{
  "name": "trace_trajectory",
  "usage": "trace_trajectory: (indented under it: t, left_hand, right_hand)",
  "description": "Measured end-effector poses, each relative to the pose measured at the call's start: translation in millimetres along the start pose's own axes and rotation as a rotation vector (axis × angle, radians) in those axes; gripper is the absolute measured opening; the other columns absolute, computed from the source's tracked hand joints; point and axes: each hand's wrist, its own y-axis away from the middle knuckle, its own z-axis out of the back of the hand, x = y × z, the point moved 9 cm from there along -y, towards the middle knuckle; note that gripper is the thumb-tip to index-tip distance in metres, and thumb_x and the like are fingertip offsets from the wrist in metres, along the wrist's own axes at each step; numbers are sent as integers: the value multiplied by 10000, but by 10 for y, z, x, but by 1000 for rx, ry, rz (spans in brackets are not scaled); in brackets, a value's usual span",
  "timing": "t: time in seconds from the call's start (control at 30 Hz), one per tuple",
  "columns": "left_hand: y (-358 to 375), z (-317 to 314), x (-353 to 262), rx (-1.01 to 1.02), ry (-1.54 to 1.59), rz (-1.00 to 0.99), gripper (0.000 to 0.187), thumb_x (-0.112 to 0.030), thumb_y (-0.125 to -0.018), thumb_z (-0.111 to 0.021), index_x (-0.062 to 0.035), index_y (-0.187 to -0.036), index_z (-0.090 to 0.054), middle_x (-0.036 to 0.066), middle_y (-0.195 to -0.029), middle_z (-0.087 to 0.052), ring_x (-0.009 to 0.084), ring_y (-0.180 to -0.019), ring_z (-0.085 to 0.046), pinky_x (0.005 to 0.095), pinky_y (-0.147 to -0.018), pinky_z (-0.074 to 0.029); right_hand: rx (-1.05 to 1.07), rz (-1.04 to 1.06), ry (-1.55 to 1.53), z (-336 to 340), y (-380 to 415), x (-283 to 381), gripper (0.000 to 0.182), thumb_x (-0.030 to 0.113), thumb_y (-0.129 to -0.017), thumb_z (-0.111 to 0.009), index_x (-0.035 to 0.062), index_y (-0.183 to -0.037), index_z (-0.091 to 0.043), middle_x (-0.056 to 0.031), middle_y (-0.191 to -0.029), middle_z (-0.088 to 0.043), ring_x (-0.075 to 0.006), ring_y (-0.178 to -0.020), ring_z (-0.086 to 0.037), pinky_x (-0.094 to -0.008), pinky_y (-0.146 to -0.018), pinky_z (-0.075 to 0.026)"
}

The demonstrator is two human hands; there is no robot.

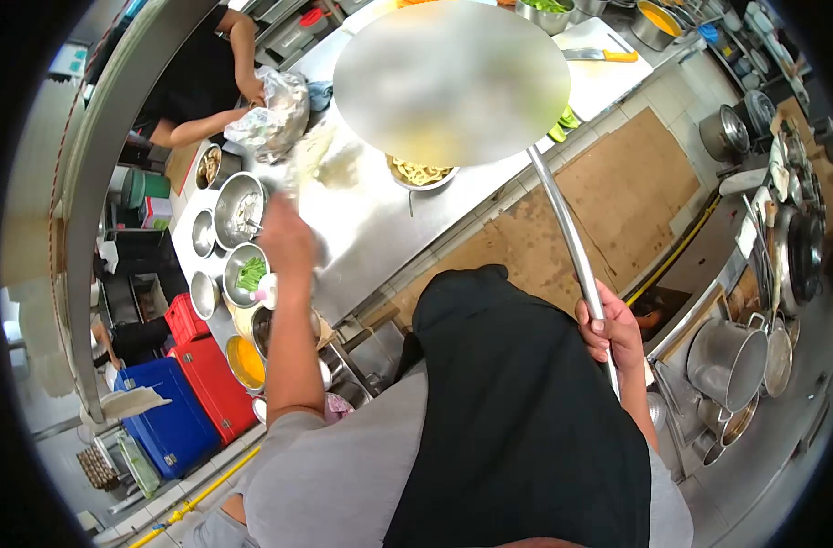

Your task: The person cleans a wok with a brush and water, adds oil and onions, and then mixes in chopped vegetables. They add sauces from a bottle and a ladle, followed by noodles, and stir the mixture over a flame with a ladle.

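My right hand (pixel 614 331) is wrapped round a long metal handle (pixel 567 219), whose upper end runs under a large blurred oval. My left hand (pixel 288 239) is smeared by motion over the steel table (pixel 361 228), beside a metal bowl (pixel 240 205) with a utensil and some pale food in it. Below that bowl, another bowl (pixel 235 294) holds cut green vegetables (pixel 251 273). A bowl of pale strips (pixel 420 173) shows under the lower edge of the blur.
Across the table, a person's hands hold a plastic bag (pixel 275 114). A yellow-handled knife (pixel 599 56) lies on a white board. Orange liquid (pixel 246 362) fills a bowl at the lower left. Pots (pixel 727 363) stand at the right; cardboard (pixel 608 201) covers the floor.
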Motion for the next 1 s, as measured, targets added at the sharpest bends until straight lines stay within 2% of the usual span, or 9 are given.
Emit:
trace_trajectory:
  t: [0.07, 0.13, 0.2, 0.33, 0.53, 0.67, 0.7, 0.93, 1.0]
  left_hand:
    - [-299, 563, 16, -150, -22, -28, 263, -113, -1033, -609, -75, -1256, -743, 239, -1001, -772, 449, -827, -734, 525, -743, -576]
    - [-575, 922, 149, -37, -27, 177, 270, -126, -1039, -611, -79, -1266, -748, 245, -1009, -772, 436, -858, -740, 499, -783, -576]
    - [-744, 1478, -196, -21, -61, 134, 279, -115, -1040, -610, -67, -1280, -744, 254, -1036, -771, 420, -905, -747, 461, -828, -583]
    - [-943, 2057, -693, 17, 184, -44, 282, -112, -1084, -601, 36, -1307, -693, 203, -1166, -771, 249, -1033, -731, 367, -965, -556]
    - [-1287, 1764, -1780, 168, 660, -303, 250, -40, -1090, -607, 78, -1298, -679, 145, -1188, -753, 167, -1039, -687, 298, -929, -546]
    - [-1209, 1309, -3120, 325, 953, -621, 261, -2, -1090, -595, 81, -1327, -665, 138, -1249, -736, 170, -1069, -687, 294, -969, -542]
    - [-1455, 775, -3532, 422, 1024, -652, 255, 15, -1089, -590, 81, -1324, -661, 130, -1221, -746, 165, -1061, -688, 293, -970, -544]
    - [-315, 837, -5887, 635, 1188, -1277, 246, 2, -1086, -601, 73, -1311, -668, 125, -1123, -764, 147, -1010, -687, 287, -933, -545]
    - [439, 1332, -6190, 720, 1279, -1461, 255, -38, -1094, -606, 74, -1314, -670, 132, -1123, -766, 158, -1009, -689, 299, -935, -544]
  right_hand:
    - [22, 33, -21, -13, 9, 31, 818, -23, -901, -671, -4, -1650, -342, -112, -1037, -625, -54, -550, -443, -195, -416, -394]
    - [24, 67, -46, 4, 19, 42, 812, -24, -906, -669, -6, -1649, -341, -115, -1040, -624, -54, -551, -443, -195, -416, -396]
    - [18, 109, -77, 37, 41, 48, 807, -24, -912, -667, -8, -1649, -340, -117, -1043, -623, -54, -552, -444, -195, -416, -399]
    - [36, 186, -170, 86, 102, 19, 790, -43, -924, -648, -19, -1650, -336, -127, -1056, -627, -54, -557, -451, -196, -417, -414]
    - [-21, 350, -294, 104, 482, -116, 753, -36, -938, -652, -7, -1632, -360, -113, -1038, -601, -44, -552, -466, -178, -422, -416]
    - [-71, 573, -424, 131, 1106, -389, 711, -13, -947, -684, -11, -1592, -384, -119, -1057, -594, -45, -560, -479, -184, -438, -433]
    - [-155, 634, -440, 132, 909, -328, 700, -1, -945, -697, -14, -1576, -394, -111, -1055, -603, -43, -571, -483, -185, -442, -436]
    - [-652, 1166, -514, -136, 1796, -1170, 723, 0, -931, -669, -25, -1593, -379, -72, -1039, -623, -36, -602, -471, -193, -453, -413]
    - [-763, 1327, -539, -333, 2089, -1724, 741, -14, -930, -655, -13, -1611, -364, -68, -1036, -621, -44, -611, -474, -201, -461, -413]
